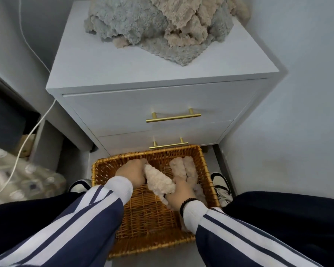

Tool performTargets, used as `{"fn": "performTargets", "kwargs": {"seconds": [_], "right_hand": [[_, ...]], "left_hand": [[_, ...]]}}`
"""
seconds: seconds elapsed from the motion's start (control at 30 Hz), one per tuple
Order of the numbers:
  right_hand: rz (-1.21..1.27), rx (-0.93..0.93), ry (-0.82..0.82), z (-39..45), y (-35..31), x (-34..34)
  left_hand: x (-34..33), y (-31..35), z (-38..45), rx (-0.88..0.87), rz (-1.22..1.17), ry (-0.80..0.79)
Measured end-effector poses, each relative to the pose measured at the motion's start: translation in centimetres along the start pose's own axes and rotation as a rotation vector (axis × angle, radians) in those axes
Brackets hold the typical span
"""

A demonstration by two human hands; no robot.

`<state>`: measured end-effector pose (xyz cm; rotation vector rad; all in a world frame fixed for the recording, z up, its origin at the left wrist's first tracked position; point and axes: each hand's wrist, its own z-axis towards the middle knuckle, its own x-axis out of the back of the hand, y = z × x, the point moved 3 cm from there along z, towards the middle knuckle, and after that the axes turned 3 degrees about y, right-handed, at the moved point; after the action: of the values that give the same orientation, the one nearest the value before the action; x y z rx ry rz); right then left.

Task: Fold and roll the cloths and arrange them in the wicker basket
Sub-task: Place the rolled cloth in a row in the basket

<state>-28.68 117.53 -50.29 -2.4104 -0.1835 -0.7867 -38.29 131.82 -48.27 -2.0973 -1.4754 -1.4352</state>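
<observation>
A wicker basket (112,168) stands on the floor between my feet, in front of the cabinet. Both hands are inside it on one rolled beige cloth (159,183). My left hand (131,173) grips the roll's far end. My right hand (181,193) holds its near end, fingers curled around it. Two more rolled beige cloths (183,167) lie along the basket's right side. A heap of unfolded grey and beige cloths (158,26) sits on top of the white cabinet (104,60).
The cabinet has two drawers with brass handles (173,117); the lower handle is just behind the basket rim. A white cable (27,135) hangs at the left. My shoes (222,187) flank the basket. A wall is close on the right.
</observation>
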Motion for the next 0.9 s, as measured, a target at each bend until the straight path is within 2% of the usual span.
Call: {"fn": "performTargets", "kwargs": {"seconds": [0.17,0.37,0.6,0.77,0.9], "right_hand": [[0.09,-0.059,0.022,1.5,0.0,-0.9],[0.169,-0.142,0.034,3.8,0.9,-3.3],[0.155,-0.175,0.065,6.1,1.5,-4.6],[0.234,-0.204,0.078,7.8,1.4,-5.4],[0.261,-0.259,0.102,8.6,2.3,-5.6]], "left_hand": [[-2.6,-1.6,1.9,0.094,-0.089,0.017],[-5.5,-3.3,3.1,0.389,-0.306,0.019],[-9.1,-4.6,5.6,0.654,-0.783,0.045],[-9.5,-2.4,6.6,0.719,-1.09,-0.062],[-9.9,-0.9,7.9,0.661,-1.067,-0.112]]}}
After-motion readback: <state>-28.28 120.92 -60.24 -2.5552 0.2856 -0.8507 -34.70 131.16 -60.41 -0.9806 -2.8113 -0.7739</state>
